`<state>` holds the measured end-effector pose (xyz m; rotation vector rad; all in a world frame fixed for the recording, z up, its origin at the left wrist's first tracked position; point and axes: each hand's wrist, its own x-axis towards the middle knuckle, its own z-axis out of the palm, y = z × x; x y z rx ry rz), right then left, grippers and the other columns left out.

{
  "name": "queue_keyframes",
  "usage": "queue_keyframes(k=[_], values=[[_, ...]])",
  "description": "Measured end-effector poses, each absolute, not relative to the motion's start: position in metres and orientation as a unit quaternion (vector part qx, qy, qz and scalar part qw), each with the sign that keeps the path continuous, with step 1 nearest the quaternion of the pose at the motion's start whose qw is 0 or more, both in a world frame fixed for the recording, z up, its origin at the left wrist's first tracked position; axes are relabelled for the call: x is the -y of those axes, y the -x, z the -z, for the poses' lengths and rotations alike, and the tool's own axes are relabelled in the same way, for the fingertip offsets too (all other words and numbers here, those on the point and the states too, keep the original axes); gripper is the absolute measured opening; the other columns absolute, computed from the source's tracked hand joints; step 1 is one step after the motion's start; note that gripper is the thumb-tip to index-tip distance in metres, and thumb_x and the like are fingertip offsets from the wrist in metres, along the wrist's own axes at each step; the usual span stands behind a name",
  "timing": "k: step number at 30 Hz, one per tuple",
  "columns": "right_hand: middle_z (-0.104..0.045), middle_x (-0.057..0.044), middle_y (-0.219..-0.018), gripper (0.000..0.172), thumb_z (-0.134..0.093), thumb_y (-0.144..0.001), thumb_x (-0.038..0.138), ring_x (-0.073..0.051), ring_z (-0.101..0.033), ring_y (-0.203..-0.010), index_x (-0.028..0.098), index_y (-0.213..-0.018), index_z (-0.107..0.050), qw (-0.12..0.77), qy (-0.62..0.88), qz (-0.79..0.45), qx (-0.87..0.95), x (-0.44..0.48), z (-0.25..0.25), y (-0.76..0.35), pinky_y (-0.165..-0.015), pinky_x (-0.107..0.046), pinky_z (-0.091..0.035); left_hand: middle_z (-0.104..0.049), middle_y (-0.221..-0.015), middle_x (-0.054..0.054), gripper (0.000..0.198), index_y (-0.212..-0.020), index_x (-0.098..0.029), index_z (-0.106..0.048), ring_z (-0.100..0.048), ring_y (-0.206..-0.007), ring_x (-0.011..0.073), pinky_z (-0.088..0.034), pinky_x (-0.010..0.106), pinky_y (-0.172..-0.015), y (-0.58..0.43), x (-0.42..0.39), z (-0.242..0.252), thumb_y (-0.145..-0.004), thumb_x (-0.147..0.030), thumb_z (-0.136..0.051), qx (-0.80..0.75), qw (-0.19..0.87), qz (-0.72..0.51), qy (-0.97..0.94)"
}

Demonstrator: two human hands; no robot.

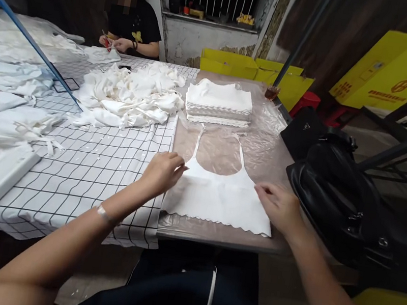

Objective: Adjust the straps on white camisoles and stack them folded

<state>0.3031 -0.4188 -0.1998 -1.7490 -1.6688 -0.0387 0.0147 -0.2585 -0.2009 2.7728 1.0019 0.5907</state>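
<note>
A white camisole top (219, 201) with thin straps and a scalloped hem lies flat on the plastic-covered part of the table. My left hand (164, 172) pinches its left edge just below the strap, fingers curled in. On the opposite side, my right hand (280, 206) has thumb and fingertips closed at the right underarm edge. Both straps stretch away from me over the plastic sheet (223, 150). Just beyond them sits a neat stack of folded white garments (219, 103) with wavy edges.
Loose white garments (131, 94) are heaped on the checked cloth (110, 158) to the left, near a white box-like object (1, 174). A black bag (349, 206) borders the right side. A co-worker (135, 23) sits across, holding red-handled scissors. Yellow boxes (229, 64) stand behind.
</note>
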Motion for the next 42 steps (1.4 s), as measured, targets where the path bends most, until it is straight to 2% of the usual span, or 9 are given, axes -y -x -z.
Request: queue_keyframes(k=[4,7,11,14,20,28,33,38,42], values=[[-0.068,-0.005,-0.089,0.009,-0.058,-0.080,0.017,-0.020,-0.061,-0.085,0.021,-0.083,-0.066,0.355,0.684,-0.061,0.635,0.299,0.189,-0.291,-0.082,-0.032,-0.047,-0.070,-0.087,0.008,0.017,-0.085,-0.018,-0.070,-0.062,-0.083,0.0201,-0.044,0.031,-0.076,-0.050,0.223,0.196,-0.090,-0.020,-0.054,-0.278,0.139,-0.202,-0.929],[-0.067,-0.004,-0.089,0.010,-0.060,-0.075,0.010,-0.019,-0.059,-0.087,0.019,-0.074,-0.063,0.343,0.732,-0.145,0.570,0.218,0.187,-0.288,-0.086,-0.031,-0.045,-0.071,-0.088,0.007,0.020,-0.084,-0.019,-0.069,-0.063,-0.082,0.0199,-0.044,0.029,-0.072,-0.073,0.192,0.200,-0.091,-0.027,-0.052,-0.384,0.199,-0.195,-0.880],[-0.062,-0.002,-0.070,0.015,-0.060,-0.074,0.008,-0.016,-0.058,-0.073,0.018,-0.062,-0.056,0.343,0.766,-0.211,0.500,0.158,0.195,-0.285,-0.074,-0.028,-0.047,-0.072,-0.093,0.012,0.030,-0.076,-0.016,-0.066,-0.063,-0.096,0.0285,-0.043,0.036,-0.083,-0.107,0.139,0.209,-0.087,-0.044,-0.059,-0.524,0.225,-0.180,-0.801],[-0.057,0.001,-0.061,0.016,-0.063,-0.079,0.015,-0.012,-0.054,-0.056,0.018,-0.065,-0.055,0.346,0.762,-0.279,0.470,0.154,0.204,-0.285,-0.058,-0.024,-0.046,-0.071,-0.093,0.013,0.025,-0.069,-0.016,-0.061,-0.059,-0.108,0.0335,-0.041,0.039,-0.091,-0.129,0.112,0.217,-0.070,-0.034,-0.078,-0.529,0.271,-0.176,-0.785],[-0.067,-0.007,-0.070,0.022,-0.066,-0.085,0.033,-0.013,-0.060,-0.056,0.015,-0.074,-0.064,0.306,0.693,-0.460,0.463,0.196,0.215,-0.291,-0.054,-0.025,-0.053,-0.071,-0.081,0.006,0.011,-0.074,-0.016,-0.058,-0.066,-0.077,0.0154,-0.048,0.025,-0.071,-0.140,0.097,0.210,-0.083,-0.021,-0.064,-0.453,0.391,-0.209,-0.773],[-0.064,-0.009,-0.113,0.017,-0.067,-0.080,0.020,-0.022,-0.057,-0.108,0.020,-0.097,-0.068,0.258,0.771,-0.143,0.564,0.136,0.212,-0.275,-0.094,-0.033,-0.044,-0.068,-0.077,0.005,0.012,-0.072,-0.019,-0.057,-0.063,-0.077,0.0209,-0.045,0.029,-0.068,-0.120,0.111,0.212,-0.077,-0.024,-0.066,-0.492,0.307,-0.169,-0.797],[-0.065,-0.006,-0.079,0.020,-0.077,-0.063,0.016,-0.028,-0.058,-0.097,0.019,-0.059,-0.058,0.202,0.774,-0.141,0.583,0.107,0.199,-0.265,-0.087,-0.037,-0.042,-0.071,-0.098,0.012,0.037,-0.093,-0.019,-0.061,-0.066,-0.091,0.0293,-0.046,0.032,-0.071,-0.109,0.145,0.220,-0.075,-0.049,-0.069,-0.486,0.211,-0.035,-0.847],[-0.060,0.001,-0.070,0.018,-0.069,-0.071,0.016,-0.016,-0.058,-0.074,0.019,-0.067,-0.051,0.245,0.734,-0.168,0.611,0.140,0.160,-0.278,-0.068,-0.026,-0.041,-0.072,-0.094,0.011,0.024,-0.091,-0.019,-0.065,-0.066,-0.088,0.0266,-0.043,0.030,-0.068,-0.109,0.148,0.220,-0.081,-0.040,-0.065,-0.490,0.213,-0.038,-0.845],[-0.056,0.004,-0.059,0.028,-0.077,-0.067,0.021,-0.013,-0.057,-0.060,0.020,-0.077,-0.050,0.332,0.629,-0.373,0.596,0.207,0.135,-0.285,-0.057,-0.024,-0.039,-0.071,-0.076,0.006,0.029,-0.075,-0.019,-0.068,-0.064,-0.073,0.0200,-0.041,0.027,-0.063,-0.103,0.146,0.225,-0.089,-0.040,-0.054,-0.457,0.269,-0.057,-0.846]])
